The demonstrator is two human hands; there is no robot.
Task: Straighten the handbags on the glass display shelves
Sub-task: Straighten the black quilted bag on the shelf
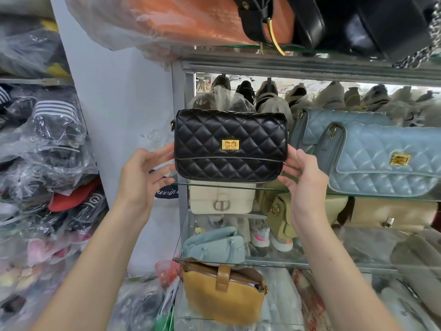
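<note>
A black quilted handbag [230,145] with a gold clasp stands upright at the left end of a glass shelf [381,196]. My left hand [145,174] touches its left side and my right hand [304,174] its right side, fingers spread along the edges. To its right lies a blue quilted handbag [386,161], tilted, with a second blue bag [334,124] behind it. On the shelf below stand a cream bag [222,199], an olive bag [279,218] and a beige bag [391,215]. Lower down are a light blue bag [214,244] and a mustard bag [222,292].
Black bags [358,22] and an orange wrapped bundle [191,20] sit on the top shelf. A mirror at the back of the cabinet reflects shoes [269,96]. Plastic-wrapped clothes [45,144] are piled on racks at the left. A grey pillar [119,103] stands between racks and cabinet.
</note>
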